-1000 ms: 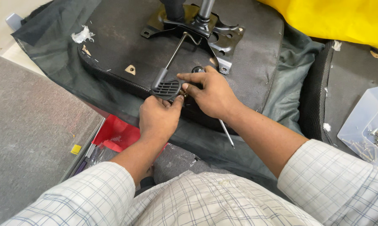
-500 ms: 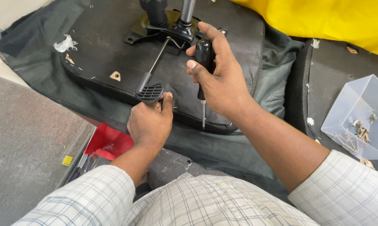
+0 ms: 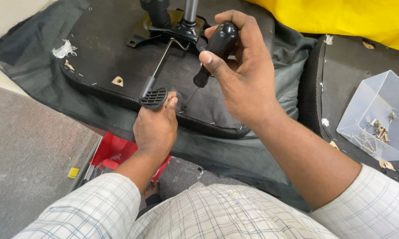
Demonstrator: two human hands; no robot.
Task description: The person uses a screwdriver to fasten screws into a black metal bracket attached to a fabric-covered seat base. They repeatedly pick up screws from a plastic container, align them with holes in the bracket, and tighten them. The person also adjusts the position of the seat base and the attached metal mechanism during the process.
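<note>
A black screwdriver handle (image 3: pixel 217 48) is gripped in the closed right hand (image 3: pixel 241 82); the ribbed lever paddle (image 3: pixel 153 97) is touched, perhaps pinched, by the curled left hand (image 3: pixel 156 126).

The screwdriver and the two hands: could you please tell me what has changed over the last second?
The right hand left the lever paddle, took up the black-handled screwdriver and raised it upright, tip towards the seat underside. The left hand stayed at the paddle. The clear box of screws stayed put.
</note>
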